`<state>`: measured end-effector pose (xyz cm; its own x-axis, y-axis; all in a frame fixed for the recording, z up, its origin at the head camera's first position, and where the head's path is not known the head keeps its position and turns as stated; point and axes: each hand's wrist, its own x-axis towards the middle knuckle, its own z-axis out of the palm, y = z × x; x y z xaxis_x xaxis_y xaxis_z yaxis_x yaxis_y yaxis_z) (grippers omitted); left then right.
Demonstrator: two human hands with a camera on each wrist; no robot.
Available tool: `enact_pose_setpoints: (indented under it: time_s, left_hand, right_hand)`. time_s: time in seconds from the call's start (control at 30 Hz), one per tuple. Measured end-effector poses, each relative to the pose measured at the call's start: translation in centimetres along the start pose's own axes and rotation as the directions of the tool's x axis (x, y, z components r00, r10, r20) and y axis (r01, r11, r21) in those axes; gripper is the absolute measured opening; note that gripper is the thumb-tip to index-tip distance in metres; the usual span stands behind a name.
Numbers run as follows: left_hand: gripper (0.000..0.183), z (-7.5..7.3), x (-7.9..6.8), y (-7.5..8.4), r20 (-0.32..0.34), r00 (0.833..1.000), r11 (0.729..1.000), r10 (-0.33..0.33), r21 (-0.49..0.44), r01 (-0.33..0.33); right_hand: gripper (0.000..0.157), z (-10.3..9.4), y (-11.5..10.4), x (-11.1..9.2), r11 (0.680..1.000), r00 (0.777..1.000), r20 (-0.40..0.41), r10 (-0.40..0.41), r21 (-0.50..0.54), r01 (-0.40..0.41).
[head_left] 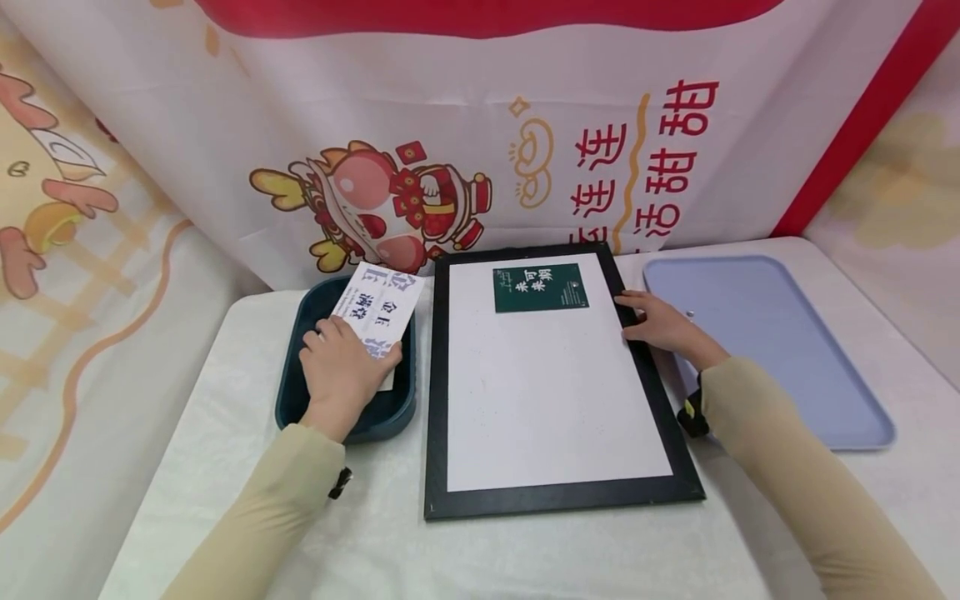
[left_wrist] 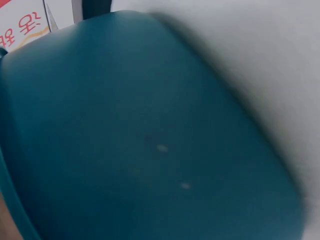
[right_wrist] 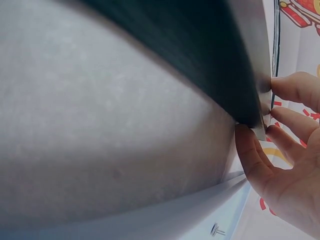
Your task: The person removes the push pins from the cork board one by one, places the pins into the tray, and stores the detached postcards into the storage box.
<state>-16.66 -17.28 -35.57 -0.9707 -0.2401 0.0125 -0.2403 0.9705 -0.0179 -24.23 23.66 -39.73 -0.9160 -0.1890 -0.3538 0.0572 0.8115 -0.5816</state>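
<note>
In the head view my left hand [head_left: 341, 371] grips a white card [head_left: 384, 304] printed with blue characters, fingers over its left side and thumb at its lower right. The card slants over a dark teal bin [head_left: 283, 400], and a pale edge shows beneath it. The left wrist view is mostly filled by the bin's outer wall [left_wrist: 150, 110]; the hand's grip is hidden there. My right hand [head_left: 663, 323] touches the right side of a black-framed white board [head_left: 555, 392], fingertips [right_wrist: 274, 86] at the frame's edge. A green card [head_left: 540, 298] lies near the board's top.
A light blue tray [head_left: 765, 350] lies right of the board, partly under my right forearm, with a small metallic thing [head_left: 690, 314] near its left edge. Behind the white-covered table [head_left: 360, 533] hangs a printed red and white cloth [head_left: 450, 92].
</note>
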Motion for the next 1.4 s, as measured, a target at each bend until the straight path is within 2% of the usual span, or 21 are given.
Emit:
enact_pose_setpoints:
  time_s: [0.3, 0.53, 1.03, 1.4]
  left_hand:
    - [0.101, 0.5, -0.3, -1.7, 0.053, 0.996, 0.997, -0.069, 0.029, 0.067]
    - [0.101, 1.2, -0.4, -1.9, 0.115, 0.988, 0.995, -0.101, 0.017, 0.1]
    - [0.098, 3.0, 0.3, -1.8, 0.188, 0.982, 0.997, -0.031, 0.075, 0.018]
    - [0.098, 3.6, 0.4, -2.1, 0.285, 0.959, 0.996, 0.003, 0.084, -0.028]
  right_hand:
    - [0.066, -0.1, -0.5, 0.0, 1.0, 1.0, 0.008, 0.01, 0.012, -0.01]
    - [0.066, -0.2, -0.7, 0.0, 1.0, 1.0, 0.012, 0.007, 0.0, -0.007]
    - [0.066, -0.2, -0.5, -0.3, 1.0, 1.0, 0.009, 0.013, 0.019, -0.013]
    - [0.067, 0.1, 0.0, 0.0, 1.0, 1.0, 0.012, 0.011, 0.027, -0.011]
